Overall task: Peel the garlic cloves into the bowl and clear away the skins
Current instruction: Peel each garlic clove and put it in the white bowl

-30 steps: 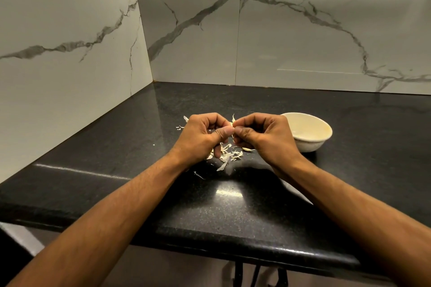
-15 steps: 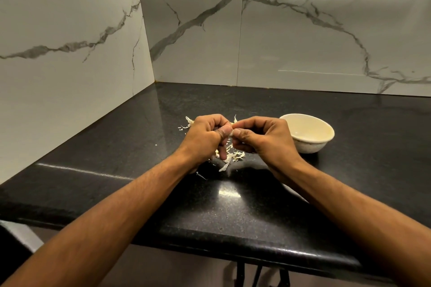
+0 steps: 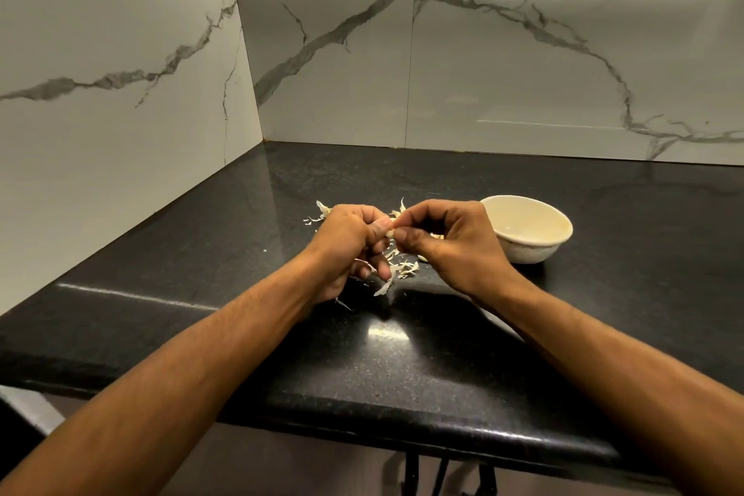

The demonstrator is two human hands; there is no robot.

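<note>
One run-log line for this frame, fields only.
phase: peeling | left hand: pinches garlic clove | right hand: pinches same clove | skins: loose on counter | bowl: right of hands

Right of my fingers [image 3: 406,234] sits the bowl [image 3: 527,250]. Skins [image 3: 402,268] lie under them. Bare counter [image 3: 402,354] is nearer me.

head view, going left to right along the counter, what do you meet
Loose garlic skins → left hand → garlic clove pinched between both hands → right hand → cream bowl, all on or over the black countertop.
</note>
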